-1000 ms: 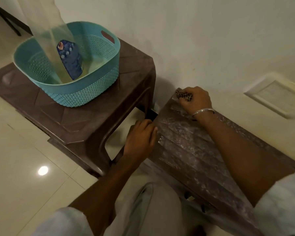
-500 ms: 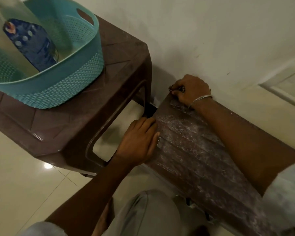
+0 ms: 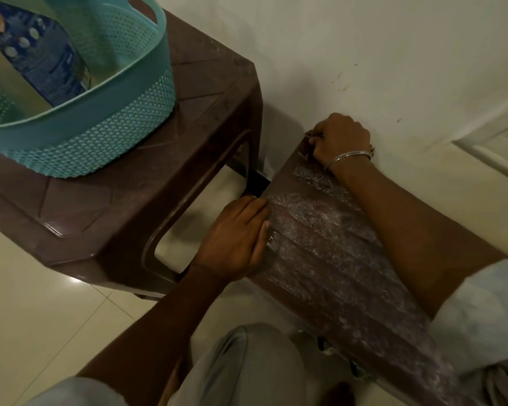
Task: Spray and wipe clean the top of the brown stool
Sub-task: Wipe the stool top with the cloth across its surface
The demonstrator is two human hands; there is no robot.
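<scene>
Cream wall (image 3: 364, 54) and pale tiled floor (image 3: 41, 303) bound the area, and we record 2 plastic stools standing side by side against that wall. We find the brown stool (image 3: 320, 259) on the right, its ribbed top streaked with white wet residue over most of its length. We note the right hand (image 3: 339, 136) at the far corner of that top, next to the wall, fingers curled tight around a small dark cloth (image 3: 309, 135), of which only a bit shows past the knuckles; a metal bangle (image 3: 346, 156) sits on the wrist. The left hand (image 3: 235, 241) holds the stool's left edge, fingers wrapped over the rim and thumb lying on top. On the left stands the second stool (image 3: 129, 200), carrying 1 teal perforated basket (image 3: 100, 118) with a blue-labelled bottle (image 3: 41, 63) standing tilted inside. We see a grey-trousered knee (image 3: 247, 361) at the near edge, between the 2 forearms.
</scene>
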